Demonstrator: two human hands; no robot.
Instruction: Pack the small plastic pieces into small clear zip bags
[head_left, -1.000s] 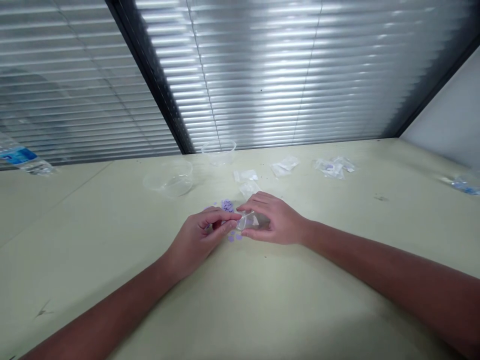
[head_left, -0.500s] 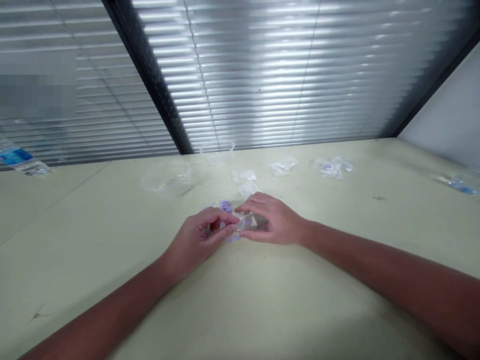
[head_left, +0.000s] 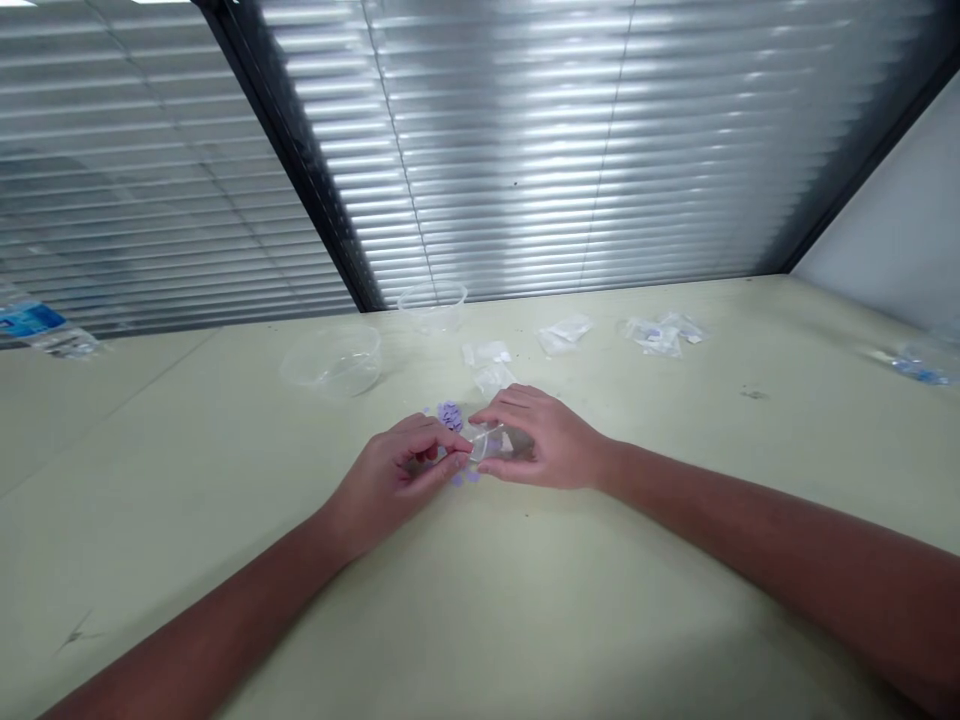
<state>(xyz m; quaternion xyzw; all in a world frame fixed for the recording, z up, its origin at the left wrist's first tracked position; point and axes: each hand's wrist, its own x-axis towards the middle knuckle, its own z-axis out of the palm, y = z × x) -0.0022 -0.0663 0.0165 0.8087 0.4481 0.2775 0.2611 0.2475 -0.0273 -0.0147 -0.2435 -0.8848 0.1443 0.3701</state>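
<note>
A small clear plastic bag (head_left: 491,443) lies between the thumb and fingers of my right hand (head_left: 546,440), which curve around its sides. My left hand (head_left: 409,460) has thumb and index finger pinched together at the bag's left end. What that pinch holds is too small to make out. Just beyond the left fingers is a little heap of small purple pieces (head_left: 450,415). A few loose purple pieces (head_left: 472,477) are on the table below the bag, near the left thumb. Something pale purple shows faintly through the bag.
Clear plastic bags (head_left: 491,368) lie beyond my hands, with another bag (head_left: 564,334) and a pile of packets (head_left: 664,334) further right. Two clear round tubs (head_left: 349,365) stand at the back left. Plastic bottles (head_left: 45,325) are at both table sides, before window blinds.
My left fingertips have shifted very slightly left and down at the bag's end. The right hand keeps its hold on the bag. The view has tilted a little.
</note>
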